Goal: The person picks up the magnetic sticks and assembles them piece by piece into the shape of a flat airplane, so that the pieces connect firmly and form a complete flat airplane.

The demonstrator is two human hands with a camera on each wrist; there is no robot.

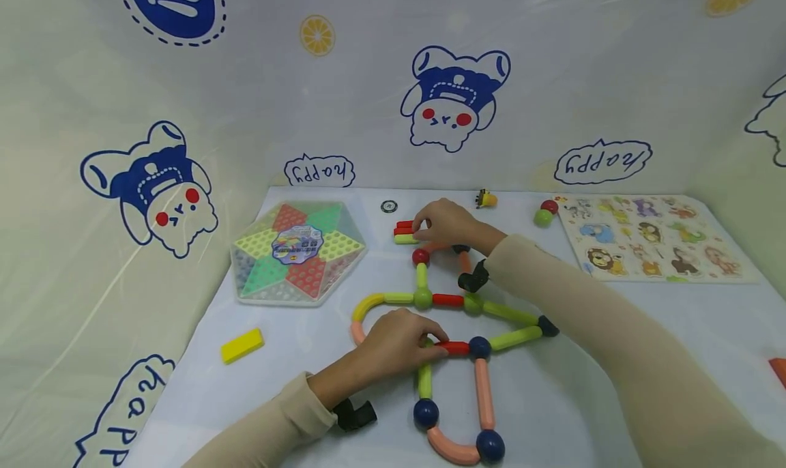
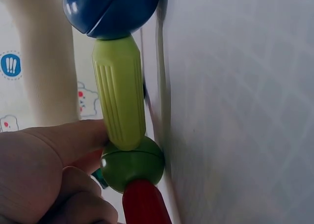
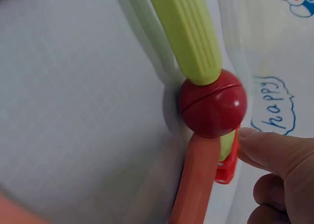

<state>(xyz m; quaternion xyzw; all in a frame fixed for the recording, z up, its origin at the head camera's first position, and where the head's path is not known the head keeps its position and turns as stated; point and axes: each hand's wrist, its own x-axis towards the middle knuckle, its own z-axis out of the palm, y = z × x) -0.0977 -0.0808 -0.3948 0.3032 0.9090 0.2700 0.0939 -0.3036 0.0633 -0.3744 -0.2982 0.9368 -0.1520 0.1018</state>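
My left hand [image 1: 396,342] pinches a green ball [image 2: 132,165] with thumb and fingers. A red rod [image 1: 456,348] and a light green rod [image 2: 117,94] join that ball, part of a linked rod-and-ball figure lying on the table. The figure's dark blue balls [image 1: 491,446], pink rods [image 1: 484,393] and yellow curved rod [image 1: 367,307] show in the head view. Farther back, my right hand [image 1: 451,222] pinches the right ends of a few short rods, among them a red rod [image 1: 402,231] and a green rod [image 1: 405,239]. A red ball [image 3: 213,103] is just in front of them.
A hexagonal board game case [image 1: 299,253] lies at left, with a yellow block [image 1: 242,346] in front. At right is an animal picture board [image 1: 657,239], beside a loose green ball [image 1: 543,217] and red ball [image 1: 549,207]. A small yellow toy [image 1: 486,198] stands at the back.
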